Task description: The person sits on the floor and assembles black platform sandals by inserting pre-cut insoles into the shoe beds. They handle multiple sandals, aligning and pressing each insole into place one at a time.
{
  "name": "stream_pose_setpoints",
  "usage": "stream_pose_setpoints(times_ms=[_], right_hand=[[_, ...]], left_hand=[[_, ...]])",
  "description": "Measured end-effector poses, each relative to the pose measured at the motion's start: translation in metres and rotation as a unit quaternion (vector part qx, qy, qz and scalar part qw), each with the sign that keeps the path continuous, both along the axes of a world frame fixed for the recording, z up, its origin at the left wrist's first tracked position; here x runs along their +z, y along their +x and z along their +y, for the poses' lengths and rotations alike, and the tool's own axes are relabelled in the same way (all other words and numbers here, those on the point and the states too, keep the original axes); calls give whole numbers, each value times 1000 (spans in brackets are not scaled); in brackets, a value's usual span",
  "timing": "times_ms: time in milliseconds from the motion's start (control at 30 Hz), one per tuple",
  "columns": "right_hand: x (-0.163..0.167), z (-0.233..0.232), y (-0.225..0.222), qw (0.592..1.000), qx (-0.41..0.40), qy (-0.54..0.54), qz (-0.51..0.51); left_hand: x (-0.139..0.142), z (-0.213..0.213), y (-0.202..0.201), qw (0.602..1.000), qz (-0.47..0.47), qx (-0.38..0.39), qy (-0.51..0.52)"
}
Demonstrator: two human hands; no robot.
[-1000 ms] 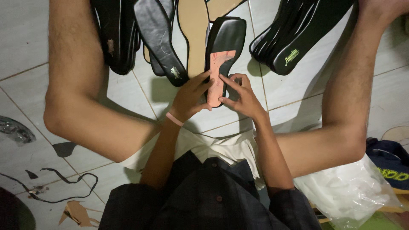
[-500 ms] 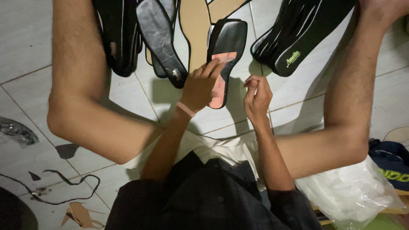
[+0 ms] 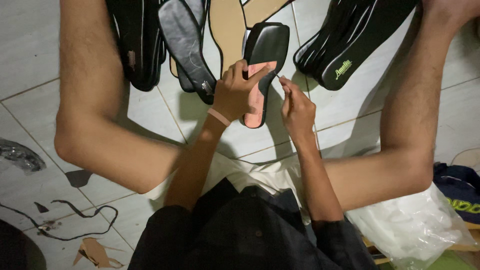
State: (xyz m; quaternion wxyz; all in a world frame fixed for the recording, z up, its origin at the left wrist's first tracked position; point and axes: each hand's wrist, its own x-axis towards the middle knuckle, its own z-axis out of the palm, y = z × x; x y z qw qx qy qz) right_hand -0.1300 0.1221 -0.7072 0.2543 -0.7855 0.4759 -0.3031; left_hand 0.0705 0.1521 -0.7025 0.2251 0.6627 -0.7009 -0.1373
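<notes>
The sole you held was black with a salmon-pink patch. Your left hand wore a pink wristband. Beside it lay a tan insole and a grey sole. The stacked soles were black with green lettering. The floor tiles were pale grey.

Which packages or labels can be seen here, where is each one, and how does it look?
Clear plastic bag: lower right on the floor, crumpled, whitish.
Printed mark on a black insole: upper right stack, small, green.
Small label on a dark sole: upper left stack, pale, rectangular.
Dark blue cloth: right edge, with yellow-green lettering.
No signs or screens.
</notes>
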Motion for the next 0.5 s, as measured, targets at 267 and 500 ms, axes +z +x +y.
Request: stream_pose_setpoints(times_ms=[267, 500], right_hand=[[-6, 20, 13, 989, 125, -70, 40], [11, 22, -30, 994, 93, 36, -44]], left_hand=[[-3, 1, 3, 999, -2, 7, -50], [-5, 10, -4, 998, 60, 22, -4]])
